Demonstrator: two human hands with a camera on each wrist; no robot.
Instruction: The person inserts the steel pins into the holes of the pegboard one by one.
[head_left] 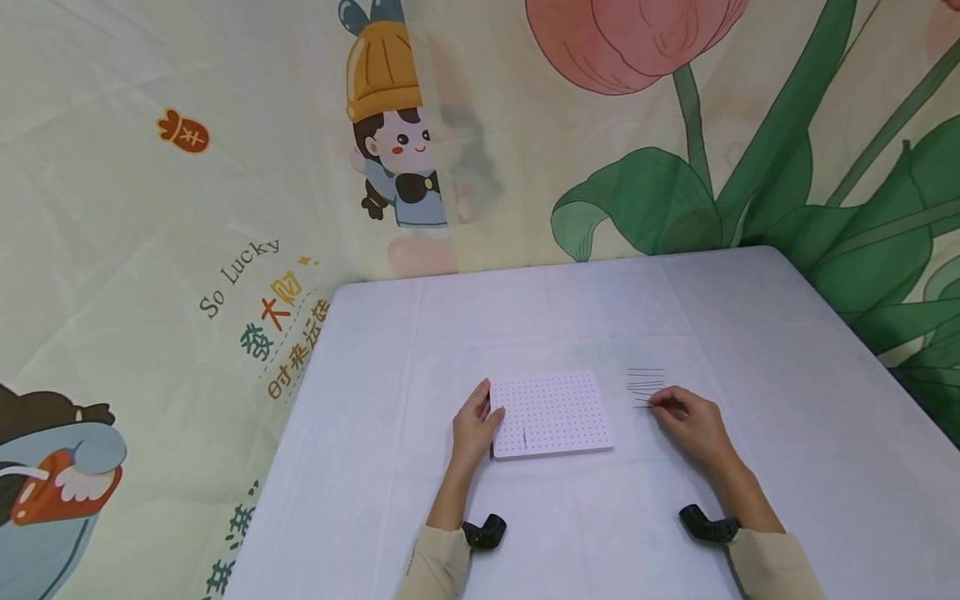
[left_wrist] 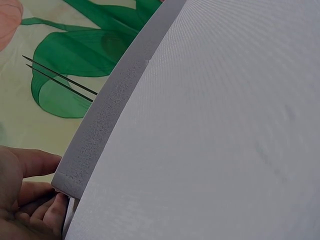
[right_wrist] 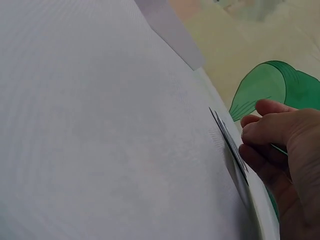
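Note:
A pale perforated board (head_left: pixel 552 414) lies on the table, its top covered with a grid of small holes. My left hand (head_left: pixel 475 425) grips the board's left edge, thumb over the top and fingers along the side. Two thin dark sticks (left_wrist: pixel 60 79) stand up from the board in the left wrist view. To the right of the board, several loose thin dark sticks (head_left: pixel 645 375) lie roughly parallel in a short column. My right hand (head_left: pixel 692 423) bends over the nearest one, thumb and forefinger pinching at its right end; the fingers partly cover that end.
A white cloth covers the table (head_left: pixel 360 467), whose far edge meets a printed backdrop (head_left: pixel 495 233). Each wrist wears a black camera mount (head_left: pixel 487 532), just in front of beige sleeves (head_left: pixel 437 562).

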